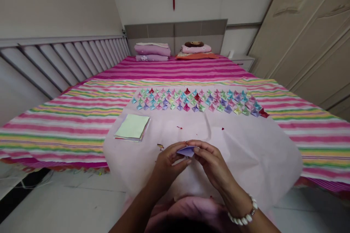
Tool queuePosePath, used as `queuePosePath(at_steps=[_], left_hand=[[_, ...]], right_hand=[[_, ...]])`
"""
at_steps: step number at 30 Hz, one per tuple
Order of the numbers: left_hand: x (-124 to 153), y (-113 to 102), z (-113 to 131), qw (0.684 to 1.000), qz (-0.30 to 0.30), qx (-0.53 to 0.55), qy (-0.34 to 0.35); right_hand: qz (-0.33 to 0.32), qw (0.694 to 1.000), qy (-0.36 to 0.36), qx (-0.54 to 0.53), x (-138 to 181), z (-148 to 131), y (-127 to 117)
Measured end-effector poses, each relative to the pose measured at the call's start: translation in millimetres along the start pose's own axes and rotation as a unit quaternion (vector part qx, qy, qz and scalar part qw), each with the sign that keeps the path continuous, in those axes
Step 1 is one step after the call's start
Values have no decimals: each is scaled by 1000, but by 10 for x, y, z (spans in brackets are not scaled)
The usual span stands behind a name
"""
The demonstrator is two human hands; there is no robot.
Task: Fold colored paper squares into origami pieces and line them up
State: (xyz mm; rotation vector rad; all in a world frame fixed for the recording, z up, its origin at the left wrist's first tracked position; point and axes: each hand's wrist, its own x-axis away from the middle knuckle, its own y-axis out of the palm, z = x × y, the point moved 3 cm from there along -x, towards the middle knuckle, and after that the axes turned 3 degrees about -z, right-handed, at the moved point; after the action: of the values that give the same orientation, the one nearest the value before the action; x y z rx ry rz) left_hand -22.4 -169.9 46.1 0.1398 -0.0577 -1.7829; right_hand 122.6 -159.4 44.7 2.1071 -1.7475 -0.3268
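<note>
A small folded piece of purple paper (187, 151) is held up between my two hands, above the near part of the pale pink tabletop (240, 145). My left hand (170, 160) grips its left side between thumb and fingers. On the other side, my right hand (210, 157) pinches it, the fingertips along its upper edge; a white beaded bracelet circles that wrist. Ahead, several rows of small folded paper pieces (186, 107) in many colours stand across the far part of the surface. To the left lies a stack of square paper sheets (132, 126), light green on top.
The tabletop stands over a striped bedspread (62, 116). Tiny red bits (222, 129) and a small printed figure (160, 146) show on its surface. Folded bedding (151, 51) is piled at the headboard (191, 29). A slatted rail (68, 58) runs along the left; a cabinet (243, 61) is back right.
</note>
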Motion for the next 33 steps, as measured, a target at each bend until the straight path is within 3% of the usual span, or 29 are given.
queuePosePath(at_steps=[4, 8, 11, 17, 23, 30, 33], left_hand=[[-11, -19, 59, 996, 19, -86, 30], [-20, -50, 88, 987, 46, -148, 46], [-22, -50, 108, 990, 41, -124, 43], [-59, -29, 145, 998, 29, -28, -43], [-119, -27, 170, 995, 78, -17, -51], [-95, 23, 179, 996, 81, -35, -18], [-87, 34, 141, 996, 66, 32, -43]], right_hand=[[-29, 1000, 10, 1, 2, -8, 23], [-12, 997, 17, 69, -5, -3, 13], [-13, 996, 25, 79, -8, 5, 35], [-28, 995, 28, 96, -2, 18, 76], [-52, 988, 16, 145, 39, 48, 109], [-75, 979, 29, 188, 97, 58, 153], [-87, 981, 35, 167, 113, 86, 174]])
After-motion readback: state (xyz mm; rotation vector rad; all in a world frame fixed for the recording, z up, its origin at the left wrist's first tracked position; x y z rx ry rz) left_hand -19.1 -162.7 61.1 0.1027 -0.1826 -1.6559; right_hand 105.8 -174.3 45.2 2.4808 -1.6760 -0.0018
